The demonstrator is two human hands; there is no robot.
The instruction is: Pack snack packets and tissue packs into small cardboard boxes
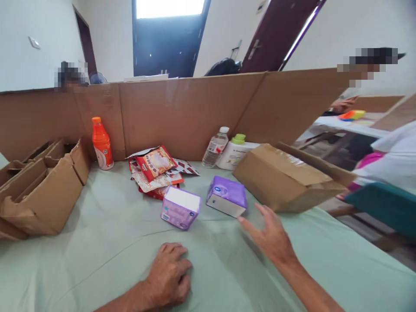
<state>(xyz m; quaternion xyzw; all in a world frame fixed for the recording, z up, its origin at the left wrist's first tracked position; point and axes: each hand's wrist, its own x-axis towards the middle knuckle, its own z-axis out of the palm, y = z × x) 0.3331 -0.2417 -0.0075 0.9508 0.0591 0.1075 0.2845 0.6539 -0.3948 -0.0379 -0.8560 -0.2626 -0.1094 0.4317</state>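
Note:
My right hand (pixel 271 238) reaches over the cloth with thumb and fingers apart, holding nothing. Its fingertips are close to the near right corner of a purple tissue pack (pixel 228 193); I cannot tell whether they touch it. My left hand (pixel 170 275) rests on the cloth with its fingers curled in, and I see nothing in it. Just beyond the left hand, a second tissue pack (pixel 181 207), lilac and white, stands at a slant. Behind that one lies a loose pile of red and white snack packets (pixel 156 167).
An orange bottle (pixel 102 145) stands left by the cardboard wall (pixel 182 112). Open cardboard boxes (pixel 48 190) are at far left. To the right are a clear water bottle (pixel 216 147), a white green-capped bottle (pixel 236 154) and a cardboard box (pixel 289 177). Other people sit beyond.

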